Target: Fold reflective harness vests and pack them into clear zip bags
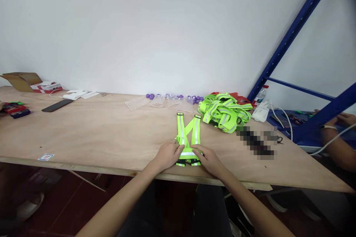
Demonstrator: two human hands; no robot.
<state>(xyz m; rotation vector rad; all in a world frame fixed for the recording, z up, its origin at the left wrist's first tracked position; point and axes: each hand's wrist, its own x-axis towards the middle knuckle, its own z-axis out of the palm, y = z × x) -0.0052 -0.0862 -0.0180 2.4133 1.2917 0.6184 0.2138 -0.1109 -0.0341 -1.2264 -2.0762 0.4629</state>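
Observation:
A neon yellow harness (196, 133) with silver reflective stripes lies flat near the table's front edge, its straps pointing away from me and two black buckles at their far ends. My left hand (167, 154) grips the left side of its folded horizontal band. On the right side of that band, my right hand (208, 158) has its fingers closed on the fabric. Black clips show at the harness's near end, between my hands. Farther back and to the right is a tangled pile of similar yellow straps (222, 113).
Clear bags (185, 106) and purple rolls (150, 96) line the wall. A phone (57, 105) and a cardboard box (22, 80) stand left. Right are a bottle (260, 94), a white adapter (260, 113), cables, a blue frame (294, 26) and another person's arm.

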